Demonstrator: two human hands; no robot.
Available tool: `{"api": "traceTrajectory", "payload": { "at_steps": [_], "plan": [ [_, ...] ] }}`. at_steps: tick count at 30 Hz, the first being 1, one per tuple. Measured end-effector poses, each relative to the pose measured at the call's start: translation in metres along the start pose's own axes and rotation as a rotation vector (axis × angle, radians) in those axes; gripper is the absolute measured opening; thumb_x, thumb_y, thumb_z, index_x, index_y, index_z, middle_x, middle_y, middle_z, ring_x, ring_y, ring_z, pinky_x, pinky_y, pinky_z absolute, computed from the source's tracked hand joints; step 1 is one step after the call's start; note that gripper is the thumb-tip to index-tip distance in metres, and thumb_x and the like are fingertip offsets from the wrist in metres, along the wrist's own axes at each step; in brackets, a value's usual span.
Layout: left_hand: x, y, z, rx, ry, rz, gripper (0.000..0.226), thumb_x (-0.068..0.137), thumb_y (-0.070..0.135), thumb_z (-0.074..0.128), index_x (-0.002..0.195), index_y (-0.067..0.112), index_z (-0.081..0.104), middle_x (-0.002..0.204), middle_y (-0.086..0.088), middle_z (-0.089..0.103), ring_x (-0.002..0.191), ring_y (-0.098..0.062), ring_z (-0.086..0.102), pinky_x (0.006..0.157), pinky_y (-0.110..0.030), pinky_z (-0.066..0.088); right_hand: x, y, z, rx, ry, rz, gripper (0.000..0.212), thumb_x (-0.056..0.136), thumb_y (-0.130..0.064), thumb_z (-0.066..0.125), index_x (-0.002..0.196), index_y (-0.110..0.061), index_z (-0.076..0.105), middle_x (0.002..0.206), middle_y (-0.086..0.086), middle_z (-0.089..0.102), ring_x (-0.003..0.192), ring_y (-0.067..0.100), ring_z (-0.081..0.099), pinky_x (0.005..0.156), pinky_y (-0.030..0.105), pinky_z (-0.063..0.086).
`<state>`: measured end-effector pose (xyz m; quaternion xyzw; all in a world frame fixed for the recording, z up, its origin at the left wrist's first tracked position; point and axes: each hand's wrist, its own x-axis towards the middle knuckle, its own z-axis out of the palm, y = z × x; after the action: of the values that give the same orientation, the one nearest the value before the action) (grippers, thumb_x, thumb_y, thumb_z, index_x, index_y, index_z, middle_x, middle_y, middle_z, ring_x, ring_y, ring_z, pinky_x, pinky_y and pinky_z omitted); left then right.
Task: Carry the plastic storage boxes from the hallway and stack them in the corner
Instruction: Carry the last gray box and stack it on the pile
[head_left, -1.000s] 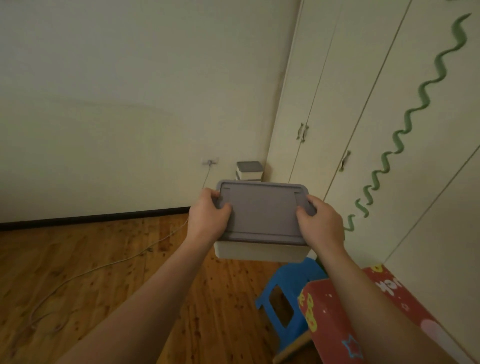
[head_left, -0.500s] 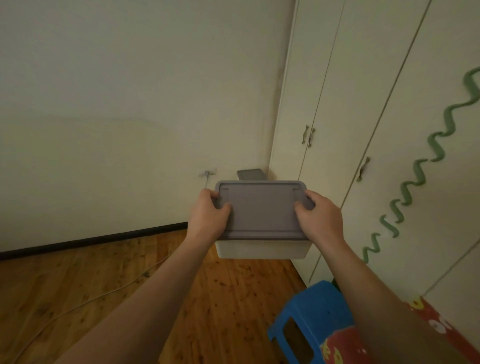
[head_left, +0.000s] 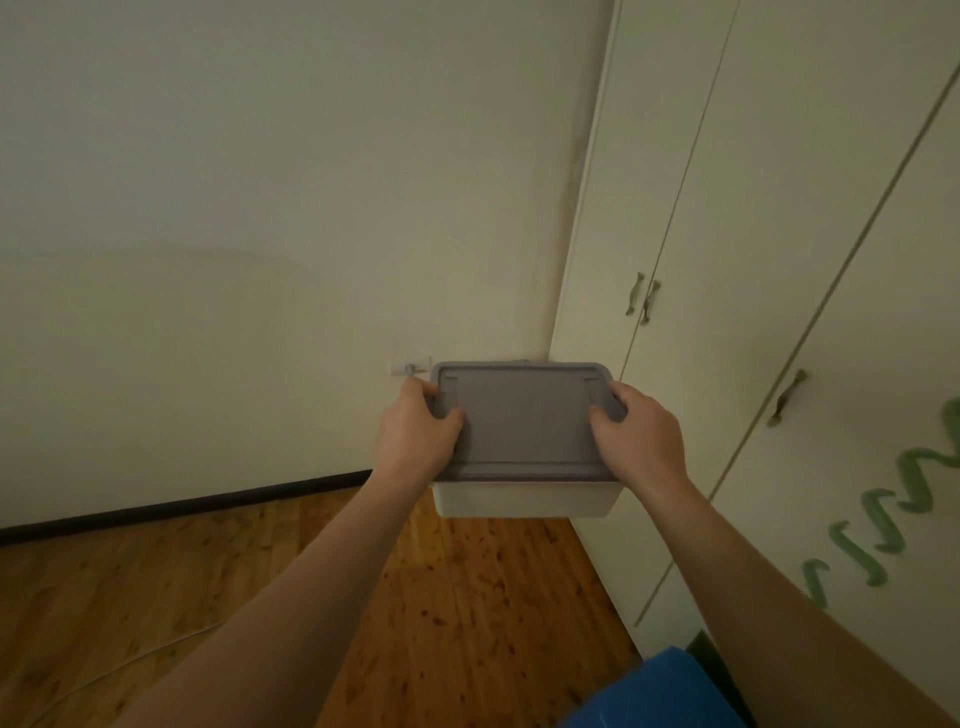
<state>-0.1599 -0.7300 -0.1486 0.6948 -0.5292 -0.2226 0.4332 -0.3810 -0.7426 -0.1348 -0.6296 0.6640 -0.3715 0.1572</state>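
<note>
Currently you hold one storage box (head_left: 524, 447), white-bodied with a grey lid (head_left: 522, 418), out in front of you at about chest height, well above the wooden floor (head_left: 467, 613). Your left hand (head_left: 415, 441) grips the box's left end, thumb lying on the lid and the remaining fingers wrapped out of sight beneath; your right hand (head_left: 641, 439) grips the right end in the same manner. The box sits level between the two hands and touches nothing else.

Ahead lies the corner where the plain wall (head_left: 260, 260) meets the wardrobe (head_left: 753, 260). The carried box hides most of that corner; only a thin grey sliver (head_left: 511, 361) shows just above its far edge, and you cannot tell from this view what it is. A wall socket (head_left: 410, 368) sits just left of the box's far corner, and a blue stool (head_left: 660, 691) stands low at the right beside the wardrobe.

As a judgement: the carrying leg for this box is nearly complete, since you already face the corner at close range. Left to do are the lowering, the alignment and the release. How many boxes remain in the hallway is not shown.
</note>
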Motion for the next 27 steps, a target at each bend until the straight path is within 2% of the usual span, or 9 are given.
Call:
{"api": "traceTrajectory", "payload": {
  "at_steps": [2, 6, 9, 12, 14, 18, 22, 25, 27],
  "plan": [
    [0.022, -0.004, 0.008, -0.012, -0.017, -0.011, 0.031, 0.091, 0.031, 0.064, 0.116, 0.022, 0.048, 0.102, 0.006, 0.052, 0.085, -0.014, 0.057, 0.065, -0.026, 0.049, 0.021, 0.001, 0.011, -0.012, -0.014, 0.005, 0.032, 0.095, -0.022, 0.054, 0.126, -0.016, 0.061, 0.098, -0.001, 0.06, 0.08, 0.014, 0.048, 0.067, 0.022, 0.038],
    [0.077, -0.016, 0.026, 0.01, -0.025, -0.013, 0.033, 0.09, 0.031, 0.065, 0.118, 0.019, 0.05, 0.104, 0.005, 0.053, 0.086, -0.014, 0.054, 0.069, -0.028, 0.047, 0.067, 0.002, 0.037, -0.034, -0.037, 0.036, 0.037, 0.095, -0.023, 0.054, 0.131, -0.016, 0.058, 0.119, 0.008, 0.064, 0.092, 0.02, 0.054, 0.077, 0.025, 0.037],
    [0.127, -0.022, 0.043, -0.005, -0.043, 0.002, 0.034, 0.09, 0.029, 0.064, 0.119, 0.019, 0.051, 0.103, 0.007, 0.05, 0.087, -0.012, 0.051, 0.07, -0.027, 0.042, 0.112, 0.004, 0.06, -0.046, -0.017, 0.041, 0.038, 0.095, -0.022, 0.054, 0.133, -0.015, 0.055, 0.122, 0.008, 0.063, 0.089, 0.016, 0.05, 0.078, 0.024, 0.036],
    [0.178, -0.024, 0.055, -0.003, -0.075, 0.004, 0.04, 0.09, 0.031, 0.064, 0.125, 0.018, 0.05, 0.102, 0.006, 0.051, 0.081, -0.01, 0.05, 0.068, -0.028, 0.047, 0.158, 0.001, 0.081, -0.071, -0.025, 0.051, 0.039, 0.095, -0.022, 0.054, 0.133, -0.015, 0.053, 0.122, 0.008, 0.062, 0.086, 0.014, 0.045, 0.078, 0.024, 0.036],
    [0.211, -0.022, 0.06, 0.013, -0.082, 0.018, 0.042, 0.09, 0.031, 0.063, 0.128, 0.017, 0.049, 0.104, 0.004, 0.053, 0.078, -0.009, 0.049, 0.066, -0.026, 0.045, 0.189, -0.004, 0.091, -0.089, -0.023, 0.062, 0.041, 0.094, -0.023, 0.055, 0.135, -0.015, 0.052, 0.123, 0.008, 0.061, 0.09, 0.019, 0.05, 0.078, 0.026, 0.037],
    [0.274, -0.019, 0.071, 0.038, -0.11, 0.052, 0.044, 0.092, 0.029, 0.061, 0.132, 0.016, 0.047, 0.118, -0.003, 0.059, 0.086, -0.015, 0.051, 0.072, -0.028, 0.043, 0.243, -0.005, 0.113, -0.073, -0.028, 0.09, 0.049, 0.093, -0.025, 0.056, 0.14, -0.015, 0.047, 0.129, 0.007, 0.058, 0.109, 0.026, 0.056, 0.08, 0.026, 0.038],
    [0.317, -0.013, 0.092, 0.04, -0.136, 0.047, 0.047, 0.091, 0.027, 0.062, 0.134, 0.016, 0.047, 0.126, -0.005, 0.059, 0.093, -0.018, 0.056, 0.076, -0.029, 0.046, 0.284, 0.004, 0.128, -0.046, -0.007, 0.114, 0.054, 0.091, -0.026, 0.058, 0.142, -0.014, 0.043, 0.13, 0.008, 0.057, 0.099, 0.019, 0.053, 0.08, 0.027, 0.04],
    [0.35, -0.008, 0.111, 0.037, -0.14, 0.055, 0.049, 0.091, 0.025, 0.063, 0.136, 0.015, 0.047, 0.128, -0.006, 0.058, 0.106, -0.025, 0.059, 0.085, -0.035, 0.049, 0.319, 0.012, 0.136, -0.032, -0.006, 0.102, 0.057, 0.09, -0.025, 0.06, 0.143, -0.013, 0.043, 0.129, 0.006, 0.056, 0.106, 0.021, 0.055, 0.081, 0.027, 0.041],
    [0.37, -0.005, 0.126, 0.041, -0.146, 0.048, 0.05, 0.09, 0.025, 0.063, 0.137, 0.015, 0.047, 0.129, -0.006, 0.058, 0.108, -0.026, 0.059, 0.088, -0.037, 0.049, 0.344, 0.022, 0.143, -0.041, -0.009, 0.088, 0.056, 0.088, -0.026, 0.06, 0.142, -0.013, 0.046, 0.128, 0.006, 0.057, 0.103, 0.021, 0.055, 0.081, 0.029, 0.042]
  ]
}}
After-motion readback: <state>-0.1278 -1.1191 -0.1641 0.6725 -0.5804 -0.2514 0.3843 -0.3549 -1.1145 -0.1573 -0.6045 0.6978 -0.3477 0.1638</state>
